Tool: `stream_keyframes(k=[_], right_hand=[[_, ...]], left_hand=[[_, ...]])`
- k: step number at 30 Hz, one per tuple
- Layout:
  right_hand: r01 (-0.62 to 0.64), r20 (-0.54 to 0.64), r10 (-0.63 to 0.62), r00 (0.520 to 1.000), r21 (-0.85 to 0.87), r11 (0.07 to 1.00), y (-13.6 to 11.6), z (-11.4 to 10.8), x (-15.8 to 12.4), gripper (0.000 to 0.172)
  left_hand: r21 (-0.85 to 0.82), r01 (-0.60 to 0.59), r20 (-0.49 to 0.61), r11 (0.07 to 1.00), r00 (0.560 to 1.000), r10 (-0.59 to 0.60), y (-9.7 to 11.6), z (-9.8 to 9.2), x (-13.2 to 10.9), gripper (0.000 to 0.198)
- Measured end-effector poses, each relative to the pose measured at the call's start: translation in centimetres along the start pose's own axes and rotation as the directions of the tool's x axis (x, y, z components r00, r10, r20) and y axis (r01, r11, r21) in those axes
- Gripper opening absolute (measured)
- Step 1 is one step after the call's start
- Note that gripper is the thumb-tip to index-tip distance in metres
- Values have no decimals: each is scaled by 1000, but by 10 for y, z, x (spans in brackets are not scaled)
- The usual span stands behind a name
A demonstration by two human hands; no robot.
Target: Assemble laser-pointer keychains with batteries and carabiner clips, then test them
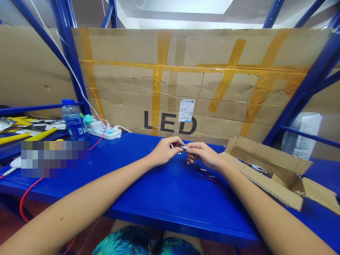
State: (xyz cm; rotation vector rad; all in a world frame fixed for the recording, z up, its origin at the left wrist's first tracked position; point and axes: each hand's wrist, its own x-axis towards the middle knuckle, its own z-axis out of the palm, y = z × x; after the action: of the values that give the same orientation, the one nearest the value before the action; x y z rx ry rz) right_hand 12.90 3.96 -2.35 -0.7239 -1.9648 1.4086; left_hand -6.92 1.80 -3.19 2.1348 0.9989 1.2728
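Observation:
My left hand [166, 151] and my right hand [203, 154] meet over the middle of the blue table. Between their fingertips is a small silver metal piece [183, 147], pinched from both sides. A bit of red shows at my left fingers; the piece's exact kind is too small to make out. Small shiny bits [179, 153] show just below the left fingertips. Another thin metallic edge hangs under my right fingers, partly hidden. Two red carabiners [207, 175] with silver gates lie on the table, just below my right hand.
An open cardboard box [276, 193] with tools inside stands at right. A power strip [106, 132], a blue-capped bottle [74, 120] and yellow-handled items are at left. A large taped cardboard panel [127, 95] backs the blue table [159, 198]; a red cable [25, 194] hangs over its edge.

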Motion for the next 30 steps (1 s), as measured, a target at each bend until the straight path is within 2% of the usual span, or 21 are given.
stream_keyframes(k=[3,8,13,16,23,30], right_hand=[[-32,-28,34,999,78,996,-2,2,-1,21],[-39,-106,29,994,-90,995,-4,2,0,14],[-33,-100,14,995,-188,982,-5,7,0,20],[-33,-86,14,996,-228,973,-8,13,-1,25],[2,-100,-32,994,-281,960,-6,16,-1,29],[-14,-108,-20,994,-305,952,-7,11,0,23]], left_hand=[[-11,3,9,1000,1000,-3,1,0,0,13],[-148,60,30,987,998,-56,-3,-1,4,18],[-394,228,43,890,972,-229,-16,1,10,24],[-518,280,73,808,956,-284,-18,4,10,30],[-698,291,98,654,944,-316,-11,4,6,48],[-722,284,80,631,940,-332,-11,-4,8,55]])
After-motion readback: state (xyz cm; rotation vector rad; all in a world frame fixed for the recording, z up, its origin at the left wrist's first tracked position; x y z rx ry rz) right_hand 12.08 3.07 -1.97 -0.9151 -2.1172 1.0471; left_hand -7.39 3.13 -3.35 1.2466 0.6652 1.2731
